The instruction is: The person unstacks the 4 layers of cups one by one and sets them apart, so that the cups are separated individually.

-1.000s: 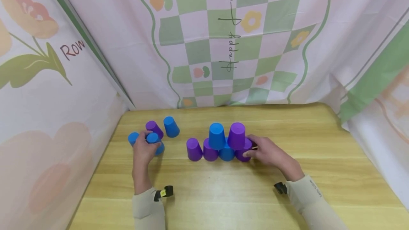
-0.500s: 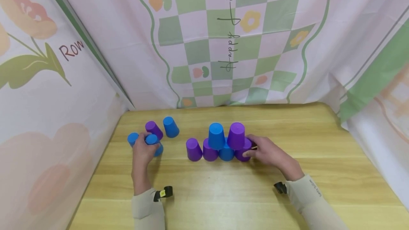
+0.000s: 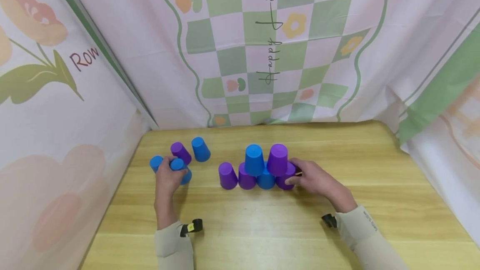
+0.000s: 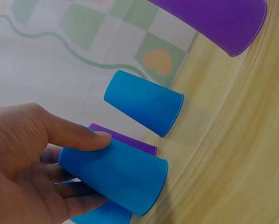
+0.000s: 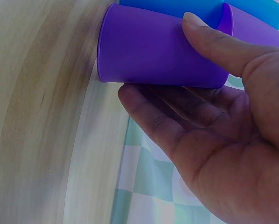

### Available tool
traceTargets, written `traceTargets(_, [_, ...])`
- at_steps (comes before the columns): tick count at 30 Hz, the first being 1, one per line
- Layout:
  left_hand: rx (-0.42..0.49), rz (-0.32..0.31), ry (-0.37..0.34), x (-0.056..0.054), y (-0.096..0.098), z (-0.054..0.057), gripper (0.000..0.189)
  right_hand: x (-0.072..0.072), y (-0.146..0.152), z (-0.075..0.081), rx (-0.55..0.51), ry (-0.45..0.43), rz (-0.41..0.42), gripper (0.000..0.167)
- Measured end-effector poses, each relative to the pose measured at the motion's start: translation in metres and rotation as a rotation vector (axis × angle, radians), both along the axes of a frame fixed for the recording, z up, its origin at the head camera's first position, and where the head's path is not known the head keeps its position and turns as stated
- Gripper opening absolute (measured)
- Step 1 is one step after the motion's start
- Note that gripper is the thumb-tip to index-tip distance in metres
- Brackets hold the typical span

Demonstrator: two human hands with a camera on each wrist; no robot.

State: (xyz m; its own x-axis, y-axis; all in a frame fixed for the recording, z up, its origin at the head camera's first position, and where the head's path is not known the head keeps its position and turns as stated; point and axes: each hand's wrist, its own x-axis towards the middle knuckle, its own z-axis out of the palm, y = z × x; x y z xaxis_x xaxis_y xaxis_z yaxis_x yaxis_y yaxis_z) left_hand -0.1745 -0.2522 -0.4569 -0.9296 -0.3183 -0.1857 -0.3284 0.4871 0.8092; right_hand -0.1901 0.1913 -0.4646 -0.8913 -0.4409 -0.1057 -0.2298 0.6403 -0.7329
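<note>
My left hand (image 3: pixel 168 176) grips an upside-down blue cup (image 4: pixel 118 175), thumb on its near side and fingers around the far side. Behind that hand stand another blue cup (image 3: pixel 156 162), a purple cup (image 3: pixel 181 152) and a blue cup (image 3: pixel 201 150). With thumb and fingers, my right hand (image 3: pixel 315 178) holds the purple cup (image 5: pixel 153 49) at the right end of a bottom row. Also in that row are a purple cup (image 3: pixel 228 176), a second purple cup (image 3: pixel 246 180) and a blue cup (image 3: pixel 266 181). Above them sit a blue cup (image 3: pixel 254 161) and a purple cup (image 3: pixel 278 161), side by side.
The cups stand on a wooden table (image 3: pixel 247 228). A patterned curtain (image 3: pixel 258 53) hangs along its back edge, and printed cloth (image 3: pixel 75 145) closes the left side. More cloth (image 3: pixel 442 145) hangs at the right.
The blue cup in my left hand has shifted very slightly left and toward me. My right hand and the stacked cups look the same.
</note>
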Motion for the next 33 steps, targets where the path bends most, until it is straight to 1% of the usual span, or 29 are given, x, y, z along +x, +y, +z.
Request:
traceTargets(6, [0.003, -0.001, -0.007, 0.000, 0.000, 0.003, 0.067, 0.000, 0.000, 0.000, 0.005, 0.002, -0.001, 0.039])
traceTargets(12, [0.014, 0.008, 0.000, 0.003, 0.002, 0.011, 0.066, 0.000, 0.000, 0.000, 0.005, 0.002, -0.001, 0.040])
traceTargets(15, [0.017, 0.007, 0.015, 0.005, 0.003, 0.015, 0.065, 0.000, 0.000, 0.000, 0.005, -0.001, -0.004, 0.041])
traceTargets(21, [0.026, 0.004, 0.070, 0.008, 0.004, 0.023, 0.063, 0.000, 0.000, -0.001, 0.006, 0.009, -0.003, 0.040])
traceTargets(29, [0.020, 0.019, 0.078, 0.012, 0.010, 0.036, 0.061, 0.000, 0.001, -0.002, -0.003, -0.001, -0.005, 0.040])
traceTargets(33, [0.027, 0.021, 0.113, 0.014, 0.014, 0.043, 0.060, 0.000, 0.001, -0.002, -0.005, 0.001, -0.003, 0.040])
